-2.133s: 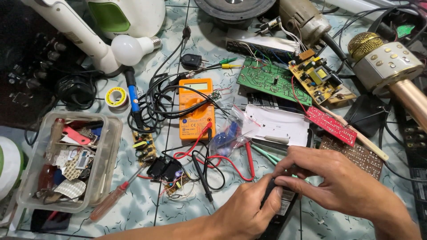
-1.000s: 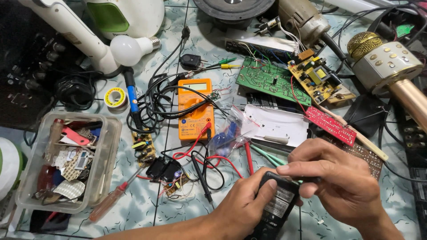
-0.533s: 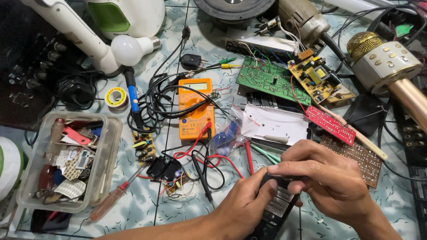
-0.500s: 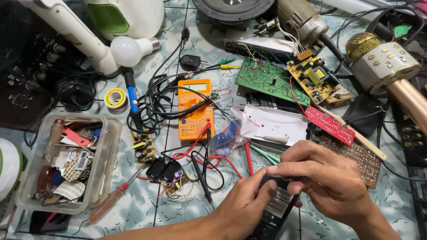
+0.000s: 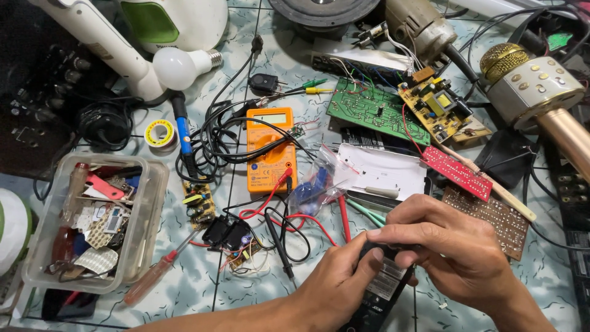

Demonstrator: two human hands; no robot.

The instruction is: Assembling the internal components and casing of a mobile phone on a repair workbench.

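Head view: both hands (image 5: 424,258) keep their clenched grip on the black device (image 5: 381,289), barely shifted.

Black device (image 5: 384,289) at 6 o'clock: matt plastic w/ paper label.
Multimeter (image 5: 270,150), centre: smooth orange plastic, slight gloss.
Green circuit board (image 5: 376,110) at 1 o'clock: glossy laminate, metal solder pts.
Microphone (image 5: 541,92) at 2 o'clock: gold metal mesh head, satin body.
Parts box (image 5: 144,227) at 9 o'clock: clear plastic, scuffed.
Bulb (image 5: 175,66) at 11 o'clock: matt white.
Screwdriver (image 5: 150,280) at 7 o'clock: translucent red plastic handle.
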